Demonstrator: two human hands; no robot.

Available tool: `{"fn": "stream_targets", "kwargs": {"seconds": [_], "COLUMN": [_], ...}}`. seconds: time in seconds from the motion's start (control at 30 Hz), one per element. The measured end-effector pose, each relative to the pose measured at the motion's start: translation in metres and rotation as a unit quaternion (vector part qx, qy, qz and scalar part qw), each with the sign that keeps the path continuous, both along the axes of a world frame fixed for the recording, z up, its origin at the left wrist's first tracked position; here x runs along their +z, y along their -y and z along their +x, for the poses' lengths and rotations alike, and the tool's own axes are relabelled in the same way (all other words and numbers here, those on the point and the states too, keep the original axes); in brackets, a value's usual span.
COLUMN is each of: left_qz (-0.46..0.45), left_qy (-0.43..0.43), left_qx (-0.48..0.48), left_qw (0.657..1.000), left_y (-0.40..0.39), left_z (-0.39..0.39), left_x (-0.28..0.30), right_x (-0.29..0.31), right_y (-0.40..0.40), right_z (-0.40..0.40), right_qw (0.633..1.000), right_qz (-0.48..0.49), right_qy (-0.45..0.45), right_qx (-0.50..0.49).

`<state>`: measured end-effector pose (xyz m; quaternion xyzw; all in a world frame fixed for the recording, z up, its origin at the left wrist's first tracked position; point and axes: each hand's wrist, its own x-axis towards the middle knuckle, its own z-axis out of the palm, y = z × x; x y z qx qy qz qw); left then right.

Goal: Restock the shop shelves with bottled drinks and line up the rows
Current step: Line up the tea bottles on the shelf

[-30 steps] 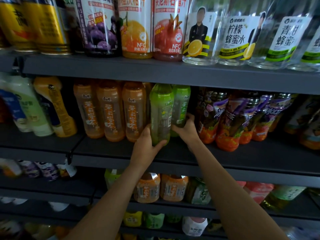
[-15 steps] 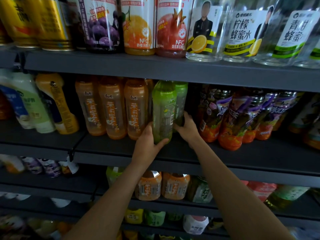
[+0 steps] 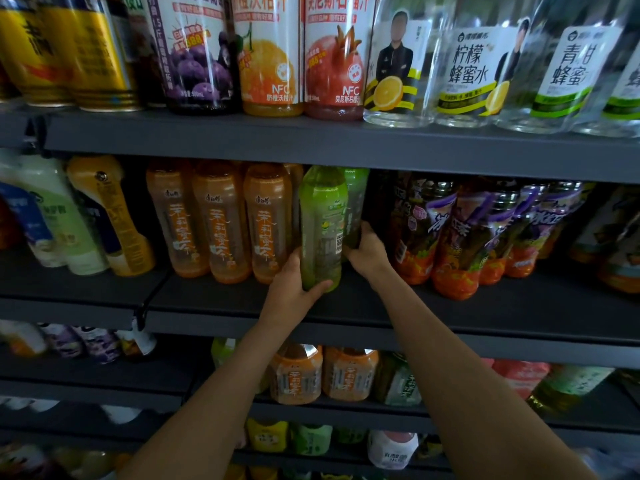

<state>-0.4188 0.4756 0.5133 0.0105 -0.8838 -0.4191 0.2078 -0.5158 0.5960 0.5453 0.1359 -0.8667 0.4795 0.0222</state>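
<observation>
While I reach in, shelving: the middle shelf [image 3: 450, 306] shows a bare dark strip along its front edge ahead of the bottles, widest toward the right end; the upper shelf [image 3: 311, 147] hangs low over the bottle tops, leaving little headroom.
Clear bottles: four stand along the right part of the upper shelf's front edge [image 3: 464, 74], touching side by side.
Juice bottles: three, purple, orange and red-labelled [image 3: 268, 57], left of the clear ones, with yellow cans [image 3: 86, 53] toward the left end.
Orange bottles: three in the front row [image 3: 220, 220] left of my hands, upright and touching one another; more behind are too dim to count.
Dark bottles: a leaning row with purple and orange labels [image 3: 457, 233] to the right of my hands; count unclear.
Front green bottle [image 3: 322, 226]: upright, near the middle of the shelf, set back from the front edge, beside the third orange bottle.
Rear green bottle [image 3: 355, 202]: just behind and right of the front one.
My left hand [image 3: 294, 292]: arm up from below, thumb and fingers curled round the front green bottle's base.
My right hand [image 3: 369, 252]: arm stretched deeper, fingers wrapped on the rear green bottle's lower part.
</observation>
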Motion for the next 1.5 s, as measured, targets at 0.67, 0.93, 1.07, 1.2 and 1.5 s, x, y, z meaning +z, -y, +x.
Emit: {"fn": "stream_targets", "kwargs": {"seconds": [0.67, 0.93, 1.07, 1.2, 1.5], "left_qz": [0.125, 0.112, 0.118, 0.133, 0.024], "left_qy": [0.127, 0.079, -0.016, 0.013, 0.031], "left_qx": [-0.057, -0.027, -0.008, -0.029, -0.047], "left_qw": [0.982, 0.99, 0.993, 0.991, 0.998], "left_y": [-0.01, -0.012, -0.012, -0.012, -0.01], "left_z": [-0.015, -0.008, -0.003, -0.004, -0.006], "left_x": [0.018, 0.012, 0.006, 0.003, -0.003], "right_x": [-0.027, -0.023, -0.019, -0.018, -0.026], "right_y": [-0.021, -0.032, -0.028, -0.026, -0.027], "right_z": [0.055, 0.053, 0.055, 0.056, 0.051], "right_qw": [0.997, 0.998, 0.998, 0.999, 0.997], "right_qz": [0.02, -0.021, -0.025, -0.028, -0.012], "right_qy": [-0.074, -0.028, 0.002, -0.012, -0.075], "right_qx": [0.02, 0.042, 0.057, 0.028, -0.008]}}
